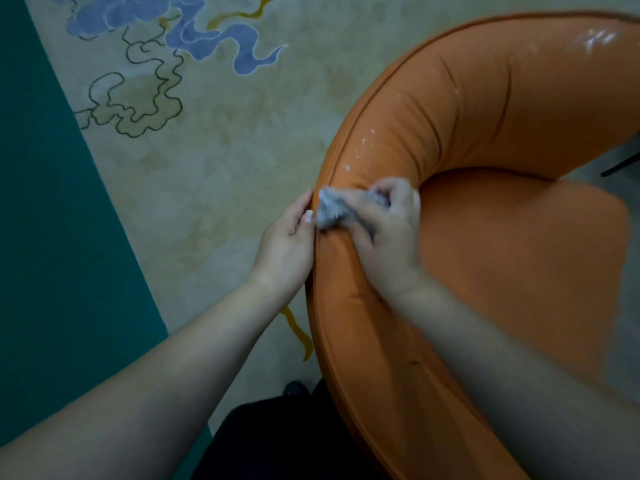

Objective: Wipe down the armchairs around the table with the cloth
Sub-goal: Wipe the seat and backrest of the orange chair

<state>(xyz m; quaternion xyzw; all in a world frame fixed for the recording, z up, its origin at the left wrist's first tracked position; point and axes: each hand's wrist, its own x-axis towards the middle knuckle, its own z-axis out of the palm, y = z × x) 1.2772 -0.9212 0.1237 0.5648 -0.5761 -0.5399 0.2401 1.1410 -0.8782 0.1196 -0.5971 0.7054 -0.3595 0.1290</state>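
On the curved, padded back of the orange armchair (pixel 485 109), just where the roll bends toward me, my right hand (pixel 384 233) has its fingers curled tight round a crumpled grey cloth (pixel 330 211) and presses it into the upholstery beside the piped seam. My left hand (pixel 287 244) lies flat against the outer face of the same backrest, fingers straight and relaxed, holding nothing; its fingertips sit just beside the cloth, and I cannot tell whether the thumb touches it. White flecks and wet, shiny patches (pixel 595 39) run along the top of the roll beyond the cloth, thickest at the far end. Below my right forearm spreads the orange seat cushion (pixel 519 258), partly hidden by that arm. To the left of the chair lies a pale carpet (pixel 214 161) with a blue cloud motif (pixel 214 32), dark wavy outlines and a yellow streak near the chair's base; a teal border (pixel 41 202) edges it along the far left. Something thin and dark (pixel 623 164) shows at the right edge, too small to identify. My dark trousers and a shoe (pixel 294 389) show at the bottom.
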